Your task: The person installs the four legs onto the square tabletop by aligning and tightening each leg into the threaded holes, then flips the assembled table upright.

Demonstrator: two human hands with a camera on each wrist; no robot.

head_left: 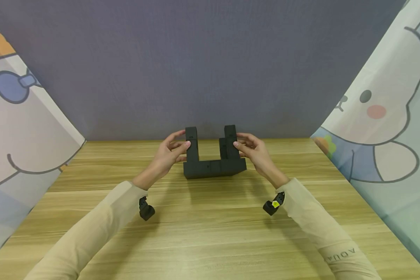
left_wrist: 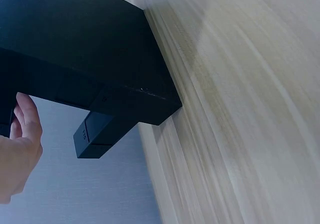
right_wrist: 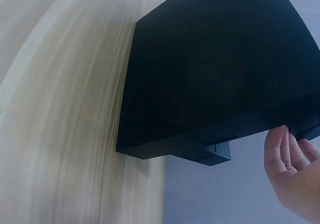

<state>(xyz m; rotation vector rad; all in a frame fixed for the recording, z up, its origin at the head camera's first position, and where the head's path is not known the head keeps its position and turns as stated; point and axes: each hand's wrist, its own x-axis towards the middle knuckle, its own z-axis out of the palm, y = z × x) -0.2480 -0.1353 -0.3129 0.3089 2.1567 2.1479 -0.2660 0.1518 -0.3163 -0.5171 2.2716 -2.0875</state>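
Note:
A black blocky object point(head_left: 215, 168) stands at the back of the wooden table, a wide bar with uprights rising from it in the head view. My left hand point(head_left: 165, 154) grips the left upright point(head_left: 192, 149), thumb on its front and fingers at its outer side. On the other side, my right hand point(head_left: 259, 154) holds the right upright point(head_left: 231, 142) the same way. A shorter black block point(head_left: 223, 148) shows beside that upright. Both wrist views show the object's broad flat black face point(left_wrist: 85, 34), its lower edge close against the tabletop. Small markings sit near the left upright's top.
The wooden table point(head_left: 210, 233) reaches back to a grey-blue panel point(head_left: 203, 70). Cartoon-printed panels stand at the left point(head_left: 28, 128) and right point(head_left: 388, 128). Black wrist devices hang below the left cuff point(head_left: 146, 210) and the right cuff point(head_left: 273, 204).

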